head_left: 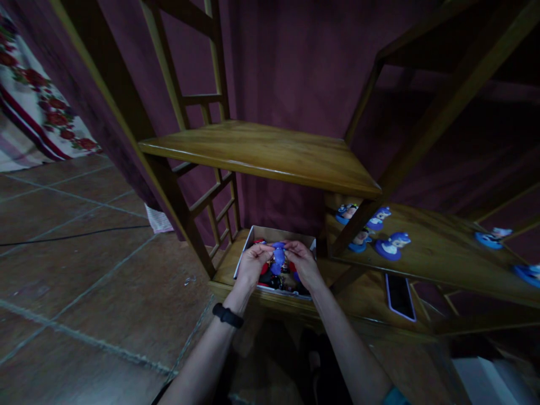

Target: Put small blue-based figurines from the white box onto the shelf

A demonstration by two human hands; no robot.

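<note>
Head view. Both hands meet over an open cardboard box (253,236) that sits on the lowest shelf (363,298) of a wooden rack. Between them is a small blue figurine (278,256), held just above the box's contents, a jumble of red, black and blue pieces too dim to sort out.

Handling, as a judgement: the figurine looks like a small moulded toy, light and rigid, with a smooth surface that could slip under a loose pinch. Thin protruding parts, if any, may snap; the body looks the safer place to hold. Detail is too small and dark to be sure of the material.

Left hand (252,263): fingers curled in, fingertips pinching the figurine's left side. A black wristband (228,315) sits on that wrist.

Right hand (304,264): fingers likewise bent, closed on the figurine's right side and top. Neither hand is spread open; both grip the same piece.

Around: several similar blue figurines (390,246) stand on the middle shelf (442,253) to the right, more toward its far end. A phone (400,296) lies flat on the lowest shelf, right of the box. Tiled floor (84,270) to the left.
</note>
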